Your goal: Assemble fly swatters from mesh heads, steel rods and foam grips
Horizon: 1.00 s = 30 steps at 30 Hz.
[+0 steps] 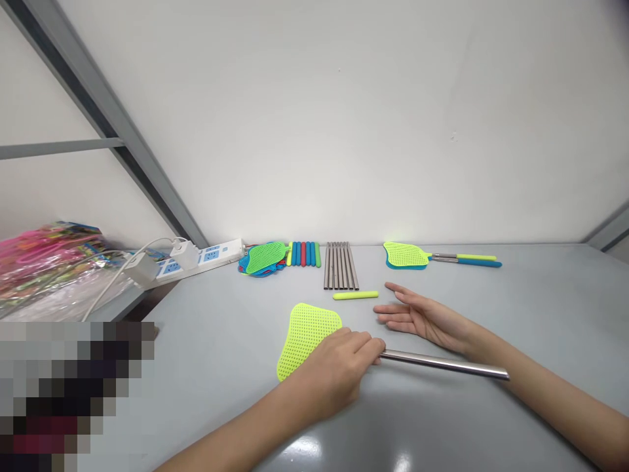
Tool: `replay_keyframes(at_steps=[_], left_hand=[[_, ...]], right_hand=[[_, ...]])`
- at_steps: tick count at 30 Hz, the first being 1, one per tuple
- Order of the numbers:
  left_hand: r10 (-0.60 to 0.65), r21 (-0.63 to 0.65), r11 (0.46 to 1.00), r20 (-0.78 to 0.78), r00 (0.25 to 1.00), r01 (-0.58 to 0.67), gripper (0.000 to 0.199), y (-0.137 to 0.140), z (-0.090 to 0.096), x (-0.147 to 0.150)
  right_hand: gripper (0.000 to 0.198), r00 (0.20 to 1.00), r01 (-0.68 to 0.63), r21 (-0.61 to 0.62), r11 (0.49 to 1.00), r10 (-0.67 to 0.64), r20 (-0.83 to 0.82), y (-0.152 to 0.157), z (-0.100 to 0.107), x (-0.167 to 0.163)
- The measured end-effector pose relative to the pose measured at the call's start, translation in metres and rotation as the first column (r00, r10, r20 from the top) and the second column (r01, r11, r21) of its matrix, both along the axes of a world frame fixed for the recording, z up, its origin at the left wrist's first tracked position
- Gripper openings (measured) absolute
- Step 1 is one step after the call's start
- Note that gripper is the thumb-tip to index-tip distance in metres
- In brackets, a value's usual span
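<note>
My left hand [341, 367] is closed around the joint of a fly swatter. Its yellow-green perforated head [309, 331] sticks out to the left of the fingers, and its bare metal rod [447, 364] points right, crossing in front of my right forearm. My right hand [425, 318] is open and holds nothing, with the fingers stretched leftward above the table. Just beyond those fingertips lies a loose yellow-green handle sleeve [356, 295]. Where the head meets the rod is hidden under my left hand.
At the back lie several metal rods [340, 265], a row of coloured handle sleeves [303, 254] and a pile of swatter heads [265, 257]. Swatters with handles [405, 255] rest at back right. A power strip [201, 259] and plastic-wrapped goods [49, 275] are on the left.
</note>
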<state>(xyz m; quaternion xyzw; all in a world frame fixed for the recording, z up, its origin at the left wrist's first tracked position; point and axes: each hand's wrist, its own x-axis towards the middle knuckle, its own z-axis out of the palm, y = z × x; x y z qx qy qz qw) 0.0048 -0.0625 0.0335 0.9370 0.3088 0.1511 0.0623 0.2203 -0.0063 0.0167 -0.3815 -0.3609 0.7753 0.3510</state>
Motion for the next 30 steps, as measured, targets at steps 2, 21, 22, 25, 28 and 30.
replay_keyframes(at_steps=[2, 21, 22, 25, 28, 30], left_hand=[[-0.024, 0.026, 0.999, 0.005, 1.0, 0.023, 0.033, -0.001, 0.001, 0.0], [0.129, -0.043, 0.991, 0.098, 0.987, -0.125, 0.065, 0.015, 0.002, -0.011], [0.145, -0.05, 0.989, 0.115, 0.983, -0.14, 0.064, 0.017, 0.001, -0.012], [0.19, -0.074, 0.981, 0.153, 0.97, -0.18, 0.06, 0.021, -0.001, -0.014], [0.216, -0.108, 0.974, 0.183, 0.959, -0.198, 0.054, 0.025, -0.002, -0.016], [0.233, -0.128, 0.969, 0.199, 0.952, -0.211, 0.051, 0.027, -0.003, -0.018]], right_hand=[[0.047, 1.0, -0.016, -0.001, 1.0, 0.016, -0.017, 0.003, 0.001, -0.007], [0.024, 0.986, 0.161, 0.083, 0.983, -0.156, -0.067, 0.013, -0.011, -0.011], [0.022, 0.98, 0.184, 0.072, 0.98, -0.177, -0.089, 0.014, -0.012, -0.009], [0.011, 0.967, 0.211, 0.049, 0.976, -0.201, -0.157, 0.018, -0.014, -0.003], [0.006, 0.958, 0.212, 0.038, 0.976, -0.2, -0.207, 0.021, -0.016, 0.0], [0.006, 0.951, 0.211, 0.026, 0.977, -0.199, -0.238, 0.021, -0.017, 0.002]])
